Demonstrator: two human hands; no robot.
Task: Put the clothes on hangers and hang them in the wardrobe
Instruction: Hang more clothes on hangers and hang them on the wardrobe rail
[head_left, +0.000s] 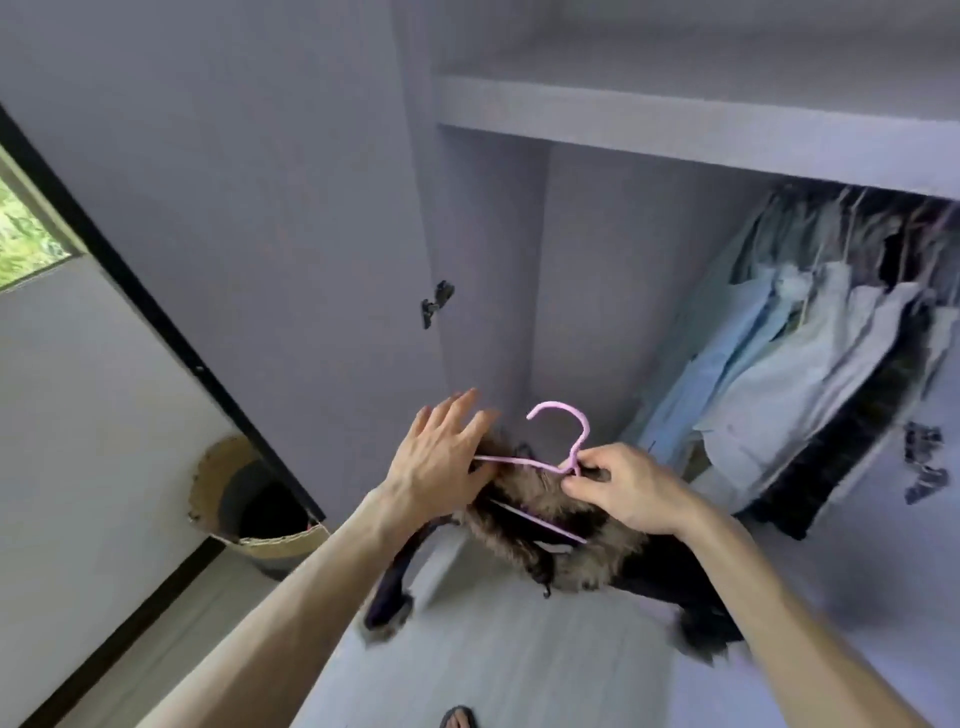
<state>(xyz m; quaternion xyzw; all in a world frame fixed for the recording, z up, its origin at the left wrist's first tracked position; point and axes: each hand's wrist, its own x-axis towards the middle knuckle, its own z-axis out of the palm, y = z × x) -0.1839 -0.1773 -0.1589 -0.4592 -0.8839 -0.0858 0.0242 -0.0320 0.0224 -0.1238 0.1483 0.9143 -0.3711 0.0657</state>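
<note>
A pink hanger (563, 431) sits inside a dark jacket with a brown fur collar (524, 499), held up in front of the open wardrobe (675, 124). My right hand (623, 488) pinches the hanger at the base of its hook. My left hand (441, 457) lies with fingers spread against the jacket's left shoulder, at the end of the hanger's arm. The jacket's dark body and fur-trimmed sleeves hang down below my hands.
Several light blue, white and dark garments (810, 353) hang on the rail at the wardrobe's right. The wardrobe door (260, 208) stands open on the left. A woven basket (249, 504) sits on the floor beside it. A sandalled foot (460, 717) shows at the bottom.
</note>
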